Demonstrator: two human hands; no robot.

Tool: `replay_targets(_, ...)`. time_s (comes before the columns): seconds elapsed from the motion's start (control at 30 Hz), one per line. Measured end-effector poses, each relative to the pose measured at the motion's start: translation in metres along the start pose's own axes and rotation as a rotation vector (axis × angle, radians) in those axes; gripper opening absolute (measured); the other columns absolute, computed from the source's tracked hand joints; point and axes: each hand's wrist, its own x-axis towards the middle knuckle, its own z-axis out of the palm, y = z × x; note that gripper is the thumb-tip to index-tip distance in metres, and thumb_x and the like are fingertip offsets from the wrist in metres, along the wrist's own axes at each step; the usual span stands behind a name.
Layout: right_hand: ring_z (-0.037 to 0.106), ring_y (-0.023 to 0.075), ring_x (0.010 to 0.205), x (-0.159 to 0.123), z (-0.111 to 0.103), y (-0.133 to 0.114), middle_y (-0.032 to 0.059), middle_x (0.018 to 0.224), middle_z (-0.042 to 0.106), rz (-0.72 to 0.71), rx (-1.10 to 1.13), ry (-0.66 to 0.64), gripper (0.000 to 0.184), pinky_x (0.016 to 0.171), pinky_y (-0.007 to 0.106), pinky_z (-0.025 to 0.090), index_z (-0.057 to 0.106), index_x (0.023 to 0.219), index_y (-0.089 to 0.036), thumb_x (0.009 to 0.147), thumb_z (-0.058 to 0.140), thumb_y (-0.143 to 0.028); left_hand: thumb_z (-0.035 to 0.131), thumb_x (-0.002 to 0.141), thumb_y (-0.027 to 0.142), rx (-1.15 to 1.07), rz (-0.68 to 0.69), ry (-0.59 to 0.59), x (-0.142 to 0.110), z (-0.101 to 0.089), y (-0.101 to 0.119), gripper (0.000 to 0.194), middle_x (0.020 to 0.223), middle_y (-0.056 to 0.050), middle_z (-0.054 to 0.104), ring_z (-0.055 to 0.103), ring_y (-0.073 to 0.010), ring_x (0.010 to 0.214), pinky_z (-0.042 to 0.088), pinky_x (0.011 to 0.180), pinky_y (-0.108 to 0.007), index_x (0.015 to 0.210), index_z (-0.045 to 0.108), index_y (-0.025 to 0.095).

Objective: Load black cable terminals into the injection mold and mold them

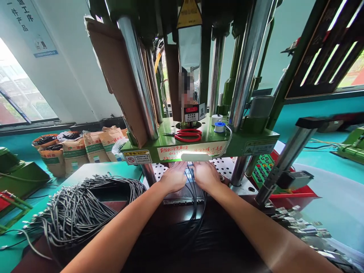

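Both my hands reach under the green press platen (pixel 250 141) onto a dark metal mould block (pixel 182 195). My left hand (pixel 173 177) and my right hand (pixel 205 175) lie side by side, fingers curled down on the ends of black cables (pixel 196 206) that run from the mould back toward me. The fingertips are hidden under the platen's lit edge. A big bundle of black cables with metal ends (pixel 82 206) lies to the left of my left forearm.
Chrome columns (pixel 139 76) rise from the platen. Red scissors (pixel 188 135) and tape rolls (pixel 219 126) sit on it. Brown sacks (pixel 85 149) stand at the left wall. A control panel (pixel 263 168) and several finished connectors (pixel 301 225) lie on the right.
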Motion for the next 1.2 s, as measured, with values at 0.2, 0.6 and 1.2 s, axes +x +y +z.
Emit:
replay_targets(0.2, 0.057, 0.0218, 0.1, 0.002, 0.002, -0.008, 0.0087, 0.102, 0.065, -0.041, -0.034, -0.025, 0.023, 0.092, 0.041, 0.04, 0.061, 0.105, -0.014, 0.094, 0.046, -0.027, 0.039, 0.08, 0.022, -0.012, -0.023, 0.001, -0.001, 0.004, 0.004, 0.063, 0.148, -0.012, 0.035, 0.028, -0.0243, 0.138, 0.017, 0.115, -0.042, 0.141, 0.034, 0.009)
replay_targets(0.6, 0.059, 0.0216, 0.099, 0.012, 0.003, -0.006, 0.0088, 0.102, 0.066, -0.076, 0.005, -0.052, 0.026, 0.092, 0.042, 0.042, 0.064, 0.102, -0.013, 0.092, 0.052, -0.033, 0.031, 0.084, 0.02, -0.063, -0.073, -0.048, 0.006, -0.001, -0.002, 0.058, 0.148, -0.007, 0.037, 0.032, -0.0203, 0.136, 0.025, 0.112, -0.041, 0.141, 0.036, 0.015)
replay_targets(1.2, 0.038, 0.0259, 0.129, -0.007, 0.019, 0.012, 0.0151, 0.138, 0.048, -0.077, 0.118, -0.003, 0.046, 0.111, 0.043, 0.017, 0.047, 0.136, -0.013, 0.095, 0.033, -0.029, 0.022, 0.092, 0.038, -0.061, -0.286, -0.014, 0.011, 0.003, 0.033, 0.055, 0.149, -0.008, 0.036, 0.028, -0.0284, 0.138, 0.017, 0.111, -0.057, 0.14, 0.036, 0.018)
